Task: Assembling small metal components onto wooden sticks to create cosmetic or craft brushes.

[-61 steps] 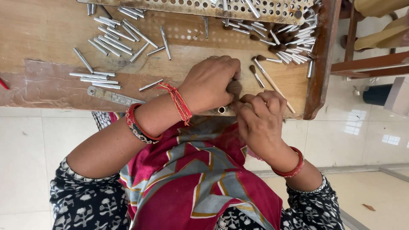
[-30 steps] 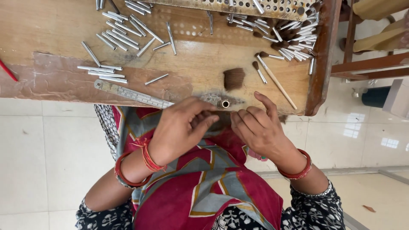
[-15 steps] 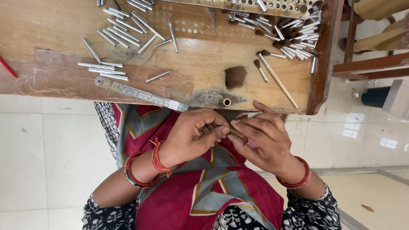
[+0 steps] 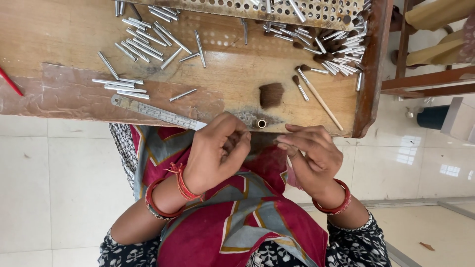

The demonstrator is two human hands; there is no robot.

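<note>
Item: small brass-coloured tube mouth (image 4: 261,123), set upright in the worn front edge of the wooden desk (image 4: 59,34), just above the gap between the two hands and touched by neither. Just beyond it on the desk, a loose fan-shaped tuft of brown bristle (image 4: 271,95), lying free. Left hand (image 4: 217,153): at the desk's front edge over the lap, fingers (image 4: 240,143) curled in to the thumb and clenched; whatever sits in the curl is in shadow and cannot be made out. Right hand (image 4: 309,155): fingers (image 4: 297,132) stretched toward the left hand, forefinger and thumb tips close together; whether they pinch anything cannot be told. Change noted: two seconds ago both hands were up on the desk over the tuft and tube; they have since drawn back to the lap side, leaving the tuft and tube uncovered, so the handling now goes on off the desk, between the fingertips. Left of the tube, a long steel ruler (image 4: 158,114) lies slantwise along the edge, its near end under the left hand. Farther in: scattered short silver metal tubes (image 4: 133,44); a slim pale wooden-handled brush (image 4: 316,96) beside the tuft; a heap of short bristle-tipped metal pieces (image 4: 336,54) at the right end; a perforated metal tray (image 4: 297,7) along the back. Red bangles (image 4: 339,205) on both wrists; white tiled floor (image 4: 49,188) below.
</note>
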